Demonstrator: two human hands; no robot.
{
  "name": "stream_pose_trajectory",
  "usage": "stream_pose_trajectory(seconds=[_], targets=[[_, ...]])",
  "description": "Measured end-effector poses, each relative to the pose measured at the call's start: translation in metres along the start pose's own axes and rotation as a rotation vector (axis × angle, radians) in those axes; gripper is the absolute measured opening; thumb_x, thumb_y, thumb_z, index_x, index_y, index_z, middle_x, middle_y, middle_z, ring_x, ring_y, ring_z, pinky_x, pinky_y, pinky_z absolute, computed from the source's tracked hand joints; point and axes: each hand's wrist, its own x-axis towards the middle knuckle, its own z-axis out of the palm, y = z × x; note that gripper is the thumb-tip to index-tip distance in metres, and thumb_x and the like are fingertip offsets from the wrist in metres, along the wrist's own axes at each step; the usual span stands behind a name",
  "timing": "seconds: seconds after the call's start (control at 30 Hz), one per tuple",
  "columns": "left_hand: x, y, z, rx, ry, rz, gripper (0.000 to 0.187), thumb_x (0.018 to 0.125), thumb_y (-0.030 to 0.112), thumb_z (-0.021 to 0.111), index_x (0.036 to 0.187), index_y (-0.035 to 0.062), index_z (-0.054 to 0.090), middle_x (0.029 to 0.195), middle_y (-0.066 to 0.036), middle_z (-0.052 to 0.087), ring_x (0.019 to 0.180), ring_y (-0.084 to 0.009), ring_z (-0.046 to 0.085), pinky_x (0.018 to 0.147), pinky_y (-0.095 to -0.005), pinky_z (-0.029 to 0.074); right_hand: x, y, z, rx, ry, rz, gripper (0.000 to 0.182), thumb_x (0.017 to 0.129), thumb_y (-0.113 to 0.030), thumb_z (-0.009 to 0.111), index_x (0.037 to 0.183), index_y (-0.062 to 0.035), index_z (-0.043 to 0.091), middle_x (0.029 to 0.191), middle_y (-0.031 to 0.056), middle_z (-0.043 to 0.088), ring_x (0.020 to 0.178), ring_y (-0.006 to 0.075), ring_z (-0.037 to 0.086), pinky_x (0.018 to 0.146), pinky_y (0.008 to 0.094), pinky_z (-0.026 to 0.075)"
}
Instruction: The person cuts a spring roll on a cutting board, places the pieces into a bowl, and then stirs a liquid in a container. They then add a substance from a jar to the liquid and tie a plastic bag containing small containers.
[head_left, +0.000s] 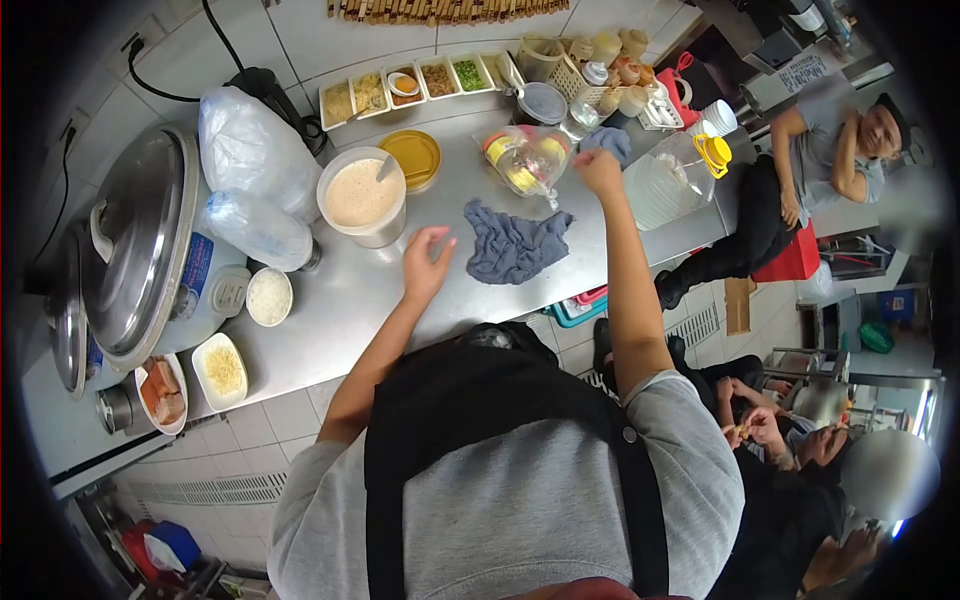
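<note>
Above the steel counter (330, 325), my left hand (428, 265) is open, its fingers apart and holding nothing. It is nearest to a white tub (365, 200) of pale orange sauce with a utensil in it. My right hand (598, 172) has its fingers curled together beside a knotted clear plastic bag (525, 160) with red and yellow things inside; what it holds, if anything, is too small to make out. Between my hands a crumpled blue-grey cloth (515, 242) lies on the counter. A yellow lid (410, 160) rests behind the tub.
Large lidded pots (140, 240) and plastic bags (255, 150) stand left. A row of ingredient trays (420, 82) lines the wall. A clear jug with a yellow cap (665, 182) is at right. One person (830, 150) sits beyond it; others are at lower right.
</note>
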Motion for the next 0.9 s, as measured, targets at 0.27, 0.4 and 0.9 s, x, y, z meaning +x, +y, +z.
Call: stream_pose_trajectory(seconds=[0.27, 0.4, 0.9], targets=[[0.05, -0.007, 0.129, -0.076, -0.472, -0.404, 0.032, 0.083, 0.032, 0.067, 0.098, 0.004, 0.066, 0.091, -0.008, 0.065, 0.079, -0.018, 0.061, 0.068, -0.0307, 0.049, -0.019, 0.017, 0.04, -0.095, -0.314, -0.199, 0.026, 0.072, -0.029, 0.073, 0.082, -0.0047, 0.069, 0.078, 0.0144, 0.068, 0.074, 0.0295, 0.066, 0.069, 0.0366, 0.051], [0.06, 0.006, 0.168, -0.304, -0.454, -0.799, 0.047, 0.085, 0.046, 0.063, 0.107, 0.0044, 0.063, 0.099, -0.004, 0.065, 0.085, -0.0137, 0.06, 0.07, -0.0285, 0.047, -0.025, 0.022, 0.044, 0.132, -0.383, -0.197, 0.018, 0.078, -0.016, 0.069, 0.082, 0.0013, 0.066, 0.074, 0.0128, 0.067, 0.067, 0.0189, 0.066, 0.06, 0.03, 0.052], [0.052, 0.004, 0.206, -0.455, 0.023, -0.823, 0.029, 0.086, 0.033, 0.066, 0.088, 0.0041, 0.066, 0.079, -0.001, 0.064, 0.068, -0.008, 0.056, 0.06, -0.0235, 0.04, -0.06, 0.041, 0.073, 1.172, -0.296, 0.267, 0.006, 0.088, -0.006, 0.059, 0.089, -0.0022, 0.063, 0.073, 0.001, 0.06, 0.059, 0.0063, 0.049, 0.055, 0.0191, 0.039]])
